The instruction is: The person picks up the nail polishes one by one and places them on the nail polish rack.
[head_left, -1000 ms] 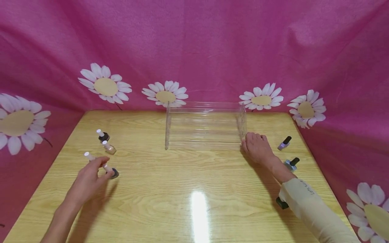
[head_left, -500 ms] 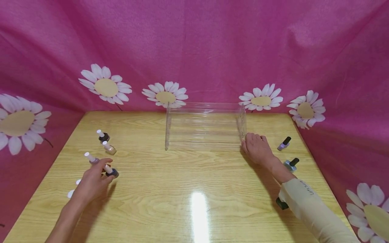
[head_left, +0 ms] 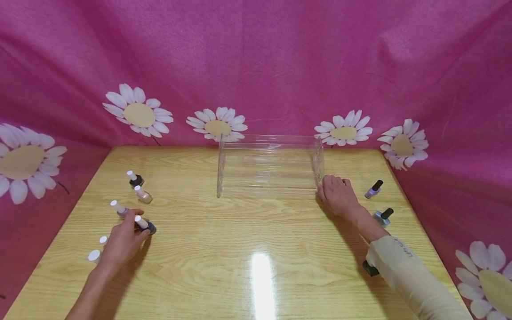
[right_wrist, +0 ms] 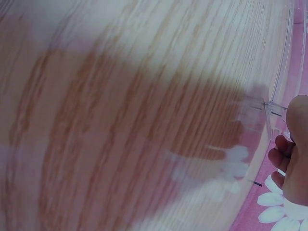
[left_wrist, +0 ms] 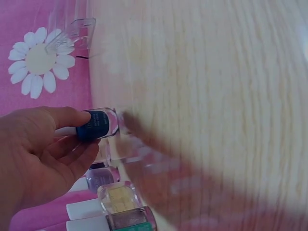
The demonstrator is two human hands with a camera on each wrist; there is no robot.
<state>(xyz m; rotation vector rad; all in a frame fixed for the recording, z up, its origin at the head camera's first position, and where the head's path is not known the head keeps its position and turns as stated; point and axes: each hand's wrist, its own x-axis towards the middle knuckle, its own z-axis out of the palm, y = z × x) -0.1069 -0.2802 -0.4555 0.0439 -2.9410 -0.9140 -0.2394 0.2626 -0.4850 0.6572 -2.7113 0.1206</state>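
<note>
Navy nail polish bottle (left_wrist: 94, 127): on the left side of the surface (head_left: 216, 258). Left hand (head_left: 125, 238): thumb and fingers closed to the bottle's width, pinching its glass body below the white cap (head_left: 141, 221). Base resting or barely raised; cannot tell. Judged: pinch well placed; even pressure on both faces should stop the smooth glass turning. Any lift best straight up first, since the lilac bottle (head_left: 122, 212) stands just beside the hand. Right hand (head_left: 339, 195): fingers curled at the right end of the clear rack (head_left: 272, 170); gripping or merely touching, cannot tell. Judged: light steadying suits; rack could skid. Farther back on the left: peach bottle (head_left: 145, 197), black bottle (head_left: 137, 181).
</note>
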